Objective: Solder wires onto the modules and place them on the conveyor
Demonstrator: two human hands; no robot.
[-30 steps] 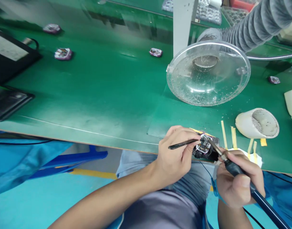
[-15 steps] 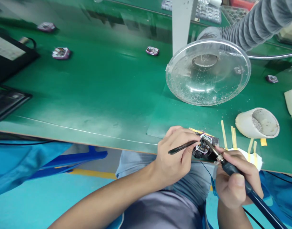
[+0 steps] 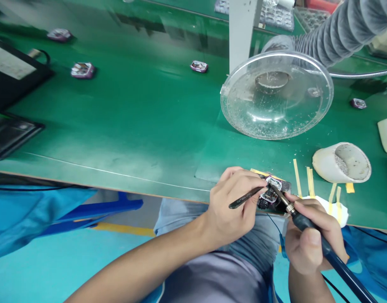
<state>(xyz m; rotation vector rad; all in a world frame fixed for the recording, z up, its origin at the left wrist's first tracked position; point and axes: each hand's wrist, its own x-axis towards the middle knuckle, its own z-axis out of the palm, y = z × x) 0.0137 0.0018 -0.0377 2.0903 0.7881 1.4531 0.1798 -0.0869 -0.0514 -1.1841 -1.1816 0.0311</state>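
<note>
The person's left hand [image 3: 236,202] pinches a small metal-framed electronic module [image 3: 270,194] tightly, a slim black pick [image 3: 244,198] held beside it. Just right of that grip, the right hand [image 3: 315,237] holds a navy-handled soldering iron [image 3: 307,223] pen-style, tip at the module. Keeping both hands this close looks steadiest.

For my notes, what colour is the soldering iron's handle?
Soldering iron handle: black, then dark blue; head view.
</note>
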